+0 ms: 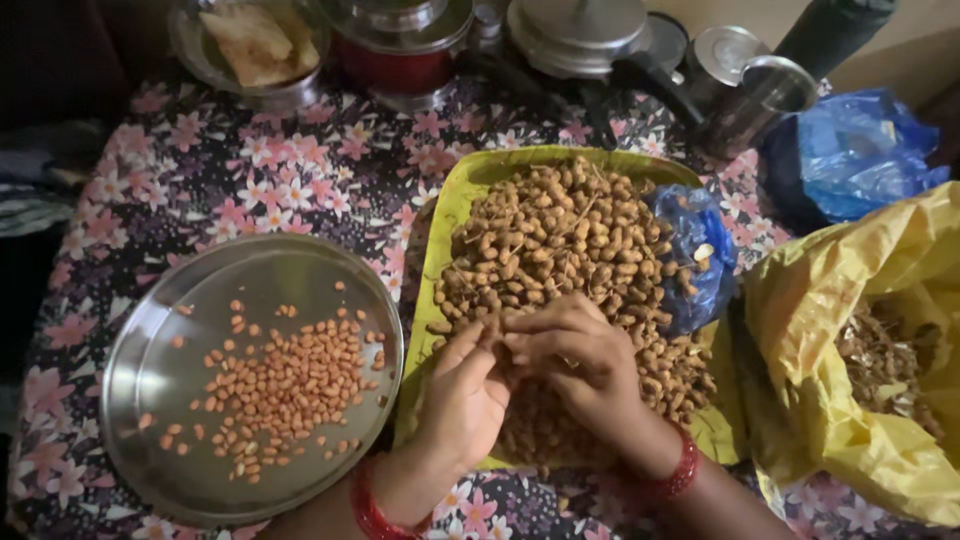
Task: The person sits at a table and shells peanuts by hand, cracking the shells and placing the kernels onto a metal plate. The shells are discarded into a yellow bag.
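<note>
We pinch one peanut pod (pixel 497 322) with both our left hand (pixel 468 392) and right hand (pixel 580 358) over the green tray (pixel 452 208).

The tabletop (pixel 300 170) wears a dark cloth patterned with pink and white flowers. A yellow-green tray (pixel 450 215) carries tan-brown peanuts in the shell (pixel 560 240). The round plate (pixel 150 380) is plain silver steel, and the shelled peanuts (pixel 285 385) on it are reddish-pink. A blue plastic bag (pixel 700 260) lies on the tray's edge, another blue bag (pixel 860 150) sits further back, and a yellow bag (pixel 830 330) holds pale brown husks (pixel 885 365). Red bangles (pixel 685 475) ring both wrists.
</note>
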